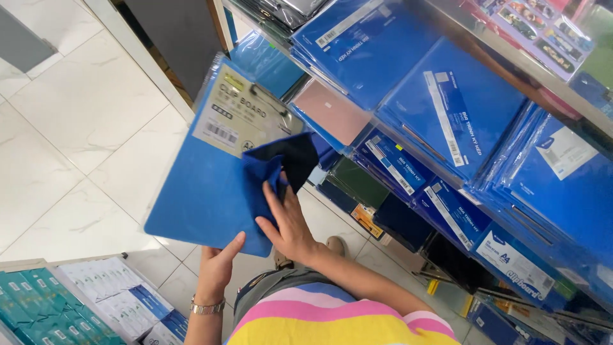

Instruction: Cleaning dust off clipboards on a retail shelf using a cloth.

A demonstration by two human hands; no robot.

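Observation:
A blue clipboard [204,191] in clear wrapping, with a paper label and a metal clip at its top, is held up at an angle over the floor. My left hand [218,265], with a metal watch on the wrist, grips its lower edge. My right hand [287,220] presses a dark blue cloth [278,169] against the board's right side, fingers spread over the cloth.
Shelves [447,185] to the right hold several blue clipboards and folders in plastic sleeves [460,102], plus a pink one [332,112]. Boxes of teal and white packets [76,300] sit at the lower left. White tiled floor [76,128] lies below.

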